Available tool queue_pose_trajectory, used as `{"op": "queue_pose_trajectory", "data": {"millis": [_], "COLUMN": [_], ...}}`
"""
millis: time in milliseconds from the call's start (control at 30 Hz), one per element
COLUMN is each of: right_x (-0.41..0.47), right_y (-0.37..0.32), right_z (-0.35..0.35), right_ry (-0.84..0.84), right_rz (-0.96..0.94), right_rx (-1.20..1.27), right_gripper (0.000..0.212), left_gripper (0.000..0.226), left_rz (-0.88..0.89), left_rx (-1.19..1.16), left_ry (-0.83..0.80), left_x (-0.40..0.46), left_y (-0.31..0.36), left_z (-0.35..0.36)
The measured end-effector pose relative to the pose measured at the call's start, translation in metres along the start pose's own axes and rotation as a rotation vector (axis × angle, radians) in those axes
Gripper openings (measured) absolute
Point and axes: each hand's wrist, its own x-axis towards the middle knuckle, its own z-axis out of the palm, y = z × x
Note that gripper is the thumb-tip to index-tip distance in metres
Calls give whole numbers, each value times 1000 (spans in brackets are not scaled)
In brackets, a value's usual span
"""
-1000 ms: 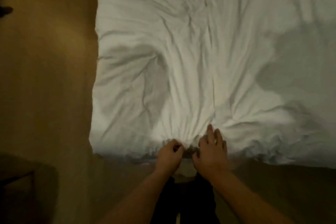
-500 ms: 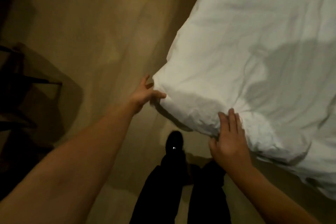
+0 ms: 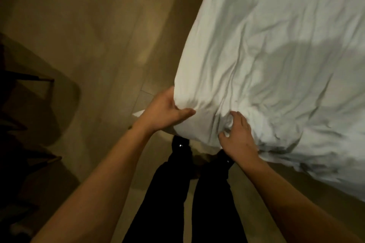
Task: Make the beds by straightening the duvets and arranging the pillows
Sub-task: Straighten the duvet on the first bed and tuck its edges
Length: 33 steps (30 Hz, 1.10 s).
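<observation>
A white, creased duvet (image 3: 276, 55) covers the bed and fills the right and upper right of the view. Its near corner hangs over the bed's edge just ahead of my legs. My left hand (image 3: 167, 110) grips that corner from the left, thumb on top of the cloth and fingers hidden beneath it. My right hand (image 3: 237, 134) grips a bunch of the duvet's edge a little to the right, fingers curled into the folds. No pillows are in view.
Tan floor (image 3: 98, 35) runs along the bed's left side and under my dark-trousered legs (image 3: 177, 193). A dark piece of furniture (image 3: 23, 124) with thin legs stands at the far left, in shadow. A small white scrap (image 3: 138, 113) shows beside my left wrist.
My view turned from the foot edge toward the bed's corner. My left hand went from reaching at the corner to gripping it. My right hand's fingers curled into the duvet's edge.
</observation>
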Motion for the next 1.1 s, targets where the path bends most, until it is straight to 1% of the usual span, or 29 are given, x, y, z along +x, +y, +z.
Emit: {"op": "queue_pose_trajectory", "data": {"millis": [33, 100, 133, 200, 233, 300, 333, 400, 433, 467, 500, 533, 567, 600, 667, 700, 733, 800, 833, 900, 933, 967, 1033, 1067, 1100], "right_x": [-15, -52, -67, -106, -125, -159, -177, -213, -226, -234, -240, -245, -248, -250, -258, -264, -272, -289, -297, -314, -318, -322, -326, -326, -324], "right_y": [-7, -23, -30, -45, -52, -65, -70, -77, -77, -76, -73, -69, -60, -48, -22, -5, 11, 37, 52, 84, 93, 104, 124, 133, 141], "right_z": [-7, -28, -35, -51, -61, -78, -90, -114, -125, -131, -139, -149, -158, -169, -192, -203, -213, -232, -242, -265, -274, -283, -304, -313, -319], "right_ry": [-14, -23, -6, 52, 67, 72, 90, 158, 202, 231, 263, 293, 327, 359, 405, 422, 431, 434, 452, 501, 510, 517, 499, 480, 461], "right_rz": [13, 35, 32, 34, 25, -11, -39, -67, -62, -35, 13, 80, 144, 193, 242, 257, 266, 261, 248, 220, 205, 188, 129, 104, 82], "right_rx": [35, 73, 87, 151, 201, 302, 349, 431, 442, 419, 386, 362, 350, 340, 354, 407, 469, 592, 663, 777, 790, 778, 688, 642, 609], "right_gripper": [71, 70, 70, 70, 72, 79, 80, 83, 91, 104, 113, 118, 113, 101, 67, 54, 47, 36, 29, 17, 14, 11, 5, 2, 1], "left_gripper": [77, 65, 59, 55, 53, 45, 40, 40, 41, 43, 42, 40, 37, 33, 21, 12, 2, 9, 11, 23, 31, 42, 71, 82, 87], "left_rz": [-23, -99, -142, -196, -173, -81, -24, 72, 101, 120, 152, 180, 208, 235, 290, 319, 342, 391, 385, 292, 222, 172, 120, 80, 35], "left_rx": [-36, -76, -96, -140, -144, -77, -13, 105, 151, 188, 230, 274, 317, 360, 450, 503, 548, 586, 551, 347, 213, 104, -41, -121, -224], "left_ry": [8, 67, 96, 115, 112, 67, 22, -74, -108, -125, -132, -134, -137, -147, -169, -179, -197, -231, -262, -305, -280, -220, -68, -30, -17], "left_x": [-11, -33, -41, -60, -67, -79, -87, -105, -114, -122, -130, -139, -149, -159, -177, -184, -190, -196, -198, -195, -185, -173, -148, -138, -131], "left_y": [10, 37, 52, 84, 104, 146, 168, 212, 233, 249, 268, 286, 303, 318, 342, 352, 361, 376, 386, 404, 407, 411, 420, 426, 434], "left_z": [3, 11, 16, 26, 31, 42, 48, 62, 69, 76, 87, 99, 113, 129, 157, 172, 188, 214, 227, 249, 250, 254, 263, 268, 273]}}
